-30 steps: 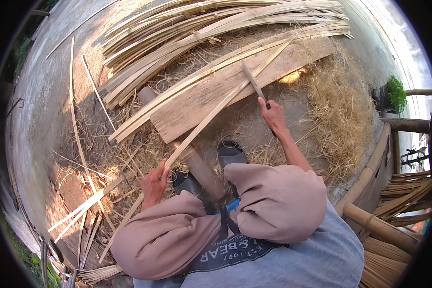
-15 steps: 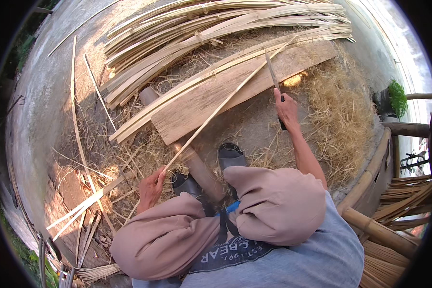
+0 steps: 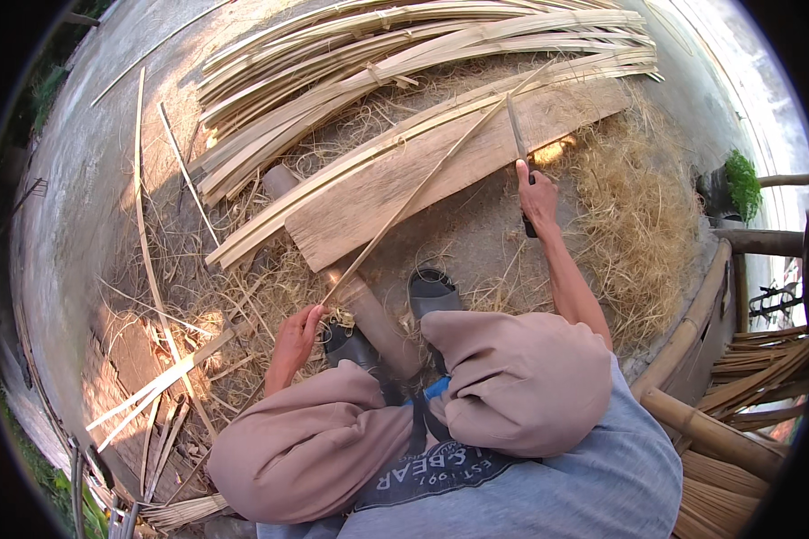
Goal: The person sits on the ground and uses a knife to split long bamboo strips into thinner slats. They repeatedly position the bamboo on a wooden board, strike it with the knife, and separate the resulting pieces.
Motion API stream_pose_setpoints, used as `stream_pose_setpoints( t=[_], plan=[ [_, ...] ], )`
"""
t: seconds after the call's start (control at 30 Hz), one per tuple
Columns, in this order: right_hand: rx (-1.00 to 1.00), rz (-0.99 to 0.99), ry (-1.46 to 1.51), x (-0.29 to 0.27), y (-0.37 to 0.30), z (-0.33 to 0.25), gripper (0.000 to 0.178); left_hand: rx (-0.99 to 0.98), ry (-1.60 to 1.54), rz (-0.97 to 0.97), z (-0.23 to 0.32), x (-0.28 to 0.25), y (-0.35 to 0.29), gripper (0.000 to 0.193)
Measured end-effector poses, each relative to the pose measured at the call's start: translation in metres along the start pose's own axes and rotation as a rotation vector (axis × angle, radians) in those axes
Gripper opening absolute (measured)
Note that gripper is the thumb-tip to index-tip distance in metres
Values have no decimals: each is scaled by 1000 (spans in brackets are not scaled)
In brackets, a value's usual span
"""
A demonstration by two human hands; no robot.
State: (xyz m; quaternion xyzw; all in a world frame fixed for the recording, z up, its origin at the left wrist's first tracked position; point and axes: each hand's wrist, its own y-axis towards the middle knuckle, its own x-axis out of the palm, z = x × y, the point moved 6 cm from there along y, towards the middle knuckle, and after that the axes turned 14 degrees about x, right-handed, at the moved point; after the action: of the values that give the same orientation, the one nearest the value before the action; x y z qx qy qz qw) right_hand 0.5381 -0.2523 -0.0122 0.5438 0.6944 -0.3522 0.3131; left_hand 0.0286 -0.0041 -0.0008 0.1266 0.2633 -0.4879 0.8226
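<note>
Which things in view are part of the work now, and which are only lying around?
In use:
bamboo strip, in the left hand
knife, in the right hand
wooden board, under the strip

Apparently just lying about:
piled bamboo strips
heaped fine shavings
pale strips, far left

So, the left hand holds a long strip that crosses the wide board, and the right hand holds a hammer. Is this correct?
Almost: in the head view, the right hand holds a knife, not a hammer. The rest is right: the left hand holds the long strip, which crosses the wide board.
</note>
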Motion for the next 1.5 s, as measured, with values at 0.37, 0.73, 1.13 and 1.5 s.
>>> stream_pose_setpoints(
  t=[0.37, 0.73, 1.13, 1.5],
  plan=[
    [-183, -246, -32, 44, -113, -33, 66, -236, 13, -142, -33, -10, -35, 53],
    [-211, -355, -97, 50, -130, -45, 68, -433, 267, -66, -60, -78, -143, 52],
    [11, -178, 40, 50, -64, -25, 77, -248, -316, -160, -19, 8, 7, 55],
    [17, -184, -40, 11, -27, 5, 65, -375, -266, -224, -13, -13, -37, 63]
  ],
)
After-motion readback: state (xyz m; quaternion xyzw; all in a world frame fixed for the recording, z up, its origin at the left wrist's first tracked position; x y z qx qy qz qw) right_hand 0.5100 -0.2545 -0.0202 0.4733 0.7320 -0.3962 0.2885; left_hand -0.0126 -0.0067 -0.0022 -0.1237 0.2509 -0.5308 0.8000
